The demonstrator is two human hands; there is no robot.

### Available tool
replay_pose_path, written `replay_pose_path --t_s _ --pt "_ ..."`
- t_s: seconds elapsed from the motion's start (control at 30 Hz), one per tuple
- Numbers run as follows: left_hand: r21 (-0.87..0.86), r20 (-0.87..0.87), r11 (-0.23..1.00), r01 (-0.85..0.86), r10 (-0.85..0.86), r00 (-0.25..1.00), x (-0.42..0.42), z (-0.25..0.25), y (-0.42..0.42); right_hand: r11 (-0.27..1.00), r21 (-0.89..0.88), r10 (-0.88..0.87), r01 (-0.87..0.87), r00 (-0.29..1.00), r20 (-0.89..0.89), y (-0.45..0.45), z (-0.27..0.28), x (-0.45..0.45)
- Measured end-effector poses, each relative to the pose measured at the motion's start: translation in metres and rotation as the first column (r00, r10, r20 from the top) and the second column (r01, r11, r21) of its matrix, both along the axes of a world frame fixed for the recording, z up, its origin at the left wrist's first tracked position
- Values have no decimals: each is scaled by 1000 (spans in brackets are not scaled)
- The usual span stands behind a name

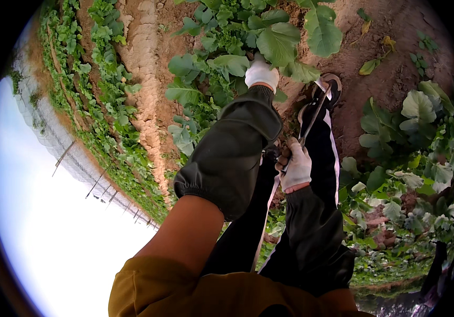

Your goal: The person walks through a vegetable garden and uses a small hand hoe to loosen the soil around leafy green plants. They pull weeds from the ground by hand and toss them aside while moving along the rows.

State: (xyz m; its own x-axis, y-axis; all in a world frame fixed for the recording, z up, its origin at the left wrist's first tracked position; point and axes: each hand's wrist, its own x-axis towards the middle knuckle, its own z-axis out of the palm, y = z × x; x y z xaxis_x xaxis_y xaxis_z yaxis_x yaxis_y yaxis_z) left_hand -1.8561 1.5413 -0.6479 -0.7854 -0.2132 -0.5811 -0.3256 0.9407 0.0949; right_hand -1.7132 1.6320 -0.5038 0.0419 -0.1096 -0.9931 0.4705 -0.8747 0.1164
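My left hand (263, 73), in a white knit glove, reaches in among the broad leaves of a leafy vegetable plant (280, 41). Its fingertips are hidden under the foliage, so whether they grip a stem does not show. Lower down, between my legs, my right hand (296, 164) wears a white glove with soiled fingertips. It is closed around the handle of a bladed hand tool (314, 117). The thin metal shank slants up to a bright blade beside my shoe (333, 89). Dark sleeve covers reach from both wrists up the forearms.
Green crop rows (110, 67) run along the left beside a strip of cracked bare soil (146, 79). More leafy plants (401, 123) grow close on the right. A yellowing leaf (368, 66) lies on the brown soil. Netting on poles (64, 152) borders the field.
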Motion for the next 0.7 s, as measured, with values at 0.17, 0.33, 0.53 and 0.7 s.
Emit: replay_pose_path --t_s 0.17,0.33,0.53,0.7 --pt "5 -101 987 163 -162 982 0 -38 -19 997 -47 -53 54 998 15 4 0 -4" --pt "-85 41 996 -37 41 998 5 -24 -13 995 -14 -97 98 994 43 12 -1 -10" --pt "432 203 899 -63 -29 979 17 82 -13 996 -20 -81 82 996 30 4 0 -13" --pt "540 78 831 136 -210 975 -29 160 26 992 -16 -122 122 992 41 5 -1 -16"
